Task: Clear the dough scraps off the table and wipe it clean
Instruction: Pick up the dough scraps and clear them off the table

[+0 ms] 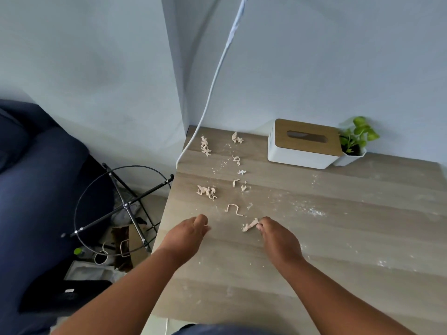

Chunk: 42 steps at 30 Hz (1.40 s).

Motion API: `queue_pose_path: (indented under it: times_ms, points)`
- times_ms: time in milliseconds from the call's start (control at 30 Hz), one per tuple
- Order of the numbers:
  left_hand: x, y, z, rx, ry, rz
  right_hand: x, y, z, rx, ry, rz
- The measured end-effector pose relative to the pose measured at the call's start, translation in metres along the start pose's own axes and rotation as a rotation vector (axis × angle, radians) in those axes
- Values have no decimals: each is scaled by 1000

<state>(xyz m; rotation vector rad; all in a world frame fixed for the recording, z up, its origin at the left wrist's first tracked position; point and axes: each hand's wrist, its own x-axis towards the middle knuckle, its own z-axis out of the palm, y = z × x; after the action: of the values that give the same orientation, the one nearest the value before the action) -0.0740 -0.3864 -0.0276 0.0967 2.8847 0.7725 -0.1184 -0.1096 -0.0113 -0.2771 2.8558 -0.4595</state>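
A wooden table (338, 238) fills the right and lower part of the view, its left edge running from the far corner by the wall down toward the person. Its far edge meets the pale wall. Flour dust (314, 211) is scattered across its top, thickest right of centre. Past the left edge, on the floor, lies a dark blue sofa (36, 189), and between it and the table stands a black wire rack (121, 206) just beside the table's edge, with clutter beneath it. A white cable (212, 93) hangs down the wall and drops over the table's far left corner.

At the far edge sits a white tissue box (302, 151) with a wooden lid, and touching its right end a small white pot with a green plant (358, 136). The right half of the tabletop carries only flour.

The dough scraps (206, 192) lie in two loose rows near the left edge, from the far corner toward the hands. The nearest strip (250, 225) is pinched at one end by the right hand (278, 238), its fingers curled round it while the rest lies on the wood. The left hand (191, 230) hovers near the left edge with fingers curled inward; whether it holds anything cannot be told.
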Motion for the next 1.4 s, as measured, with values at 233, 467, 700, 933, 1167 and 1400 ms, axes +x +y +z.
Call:
queue_pose_path:
  times_ms: [233,467,700,933,1167,1400]
  points:
    - [40,2,-10,13,91,-178,14,-4,11,-12,7,-30]
    - [91,-11,-10,131,68,-293,27,-3,18,-108,-64,1]
    - [125,-6,5,180,-15,-357,38,-6,30,-257,69,-253]
    - [126,-7,7,294,-98,-226,46,-4,35,-186,196,-365]
    - [121,-15,-1,6,-41,-308,69,-18,23,-29,-11,-248]
    - [111,-20,-16,15,-56,-276,89,-29,29,-74,-75,-219]
